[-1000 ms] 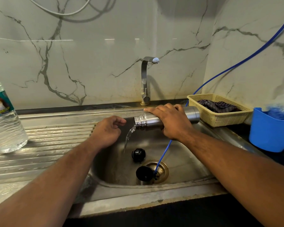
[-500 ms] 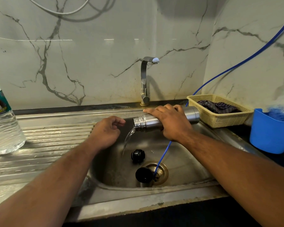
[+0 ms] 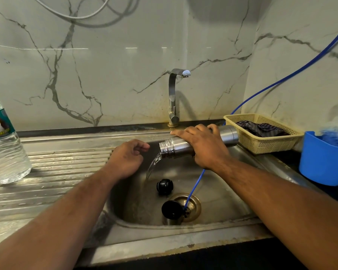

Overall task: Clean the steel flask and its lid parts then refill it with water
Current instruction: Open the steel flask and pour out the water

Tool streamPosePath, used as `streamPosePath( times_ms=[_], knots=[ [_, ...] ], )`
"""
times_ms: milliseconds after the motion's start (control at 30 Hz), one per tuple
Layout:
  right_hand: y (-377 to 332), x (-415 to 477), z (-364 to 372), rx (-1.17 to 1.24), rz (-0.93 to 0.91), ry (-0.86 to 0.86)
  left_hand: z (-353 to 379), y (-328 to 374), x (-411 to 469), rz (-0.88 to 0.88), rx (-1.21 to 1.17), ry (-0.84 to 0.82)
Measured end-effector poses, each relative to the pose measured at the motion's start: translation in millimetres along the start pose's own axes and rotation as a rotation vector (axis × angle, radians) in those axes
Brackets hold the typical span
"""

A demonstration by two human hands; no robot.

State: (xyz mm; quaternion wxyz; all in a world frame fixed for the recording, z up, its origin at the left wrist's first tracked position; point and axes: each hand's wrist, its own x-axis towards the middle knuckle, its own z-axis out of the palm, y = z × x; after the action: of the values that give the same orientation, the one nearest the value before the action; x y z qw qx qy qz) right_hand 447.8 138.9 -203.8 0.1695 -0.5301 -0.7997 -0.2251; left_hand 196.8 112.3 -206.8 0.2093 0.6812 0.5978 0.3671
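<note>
My right hand [image 3: 204, 148] grips the steel flask [image 3: 172, 148], which lies almost level over the sink basin [image 3: 222, 193] with its open mouth pointing left. Water pours from the mouth down into the basin. My left hand [image 3: 126, 157] hovers just left of the mouth with loosely curled fingers, holding nothing. Two black lid parts lie in the basin: a round stopper [image 3: 164, 186] near the middle and a cap [image 3: 171, 209] beside the drain.
A thin blue hose [image 3: 195, 184] runs from the right wall down into the drain. The tap [image 3: 174, 98] stands behind the sink. A clear water bottle [image 3: 4, 145] stands on the ribbed drainboard at left. A yellow basket [image 3: 265, 141] with cloth and a blue tub [image 3: 322, 162] sit right.
Water keeps pouring from the flask and the stream has grown a little wider. Both hands stay nearly where they were.
</note>
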Motion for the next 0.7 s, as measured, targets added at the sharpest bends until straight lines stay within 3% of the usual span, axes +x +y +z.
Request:
streamPosePath(
  times_ms=[700],
  knots=[
    [-2.9, 0.2, -2.0, 0.009, 0.002, -0.029, 0.4, 0.5, 0.3, 0.003, 0.0, 0.007]
  ],
)
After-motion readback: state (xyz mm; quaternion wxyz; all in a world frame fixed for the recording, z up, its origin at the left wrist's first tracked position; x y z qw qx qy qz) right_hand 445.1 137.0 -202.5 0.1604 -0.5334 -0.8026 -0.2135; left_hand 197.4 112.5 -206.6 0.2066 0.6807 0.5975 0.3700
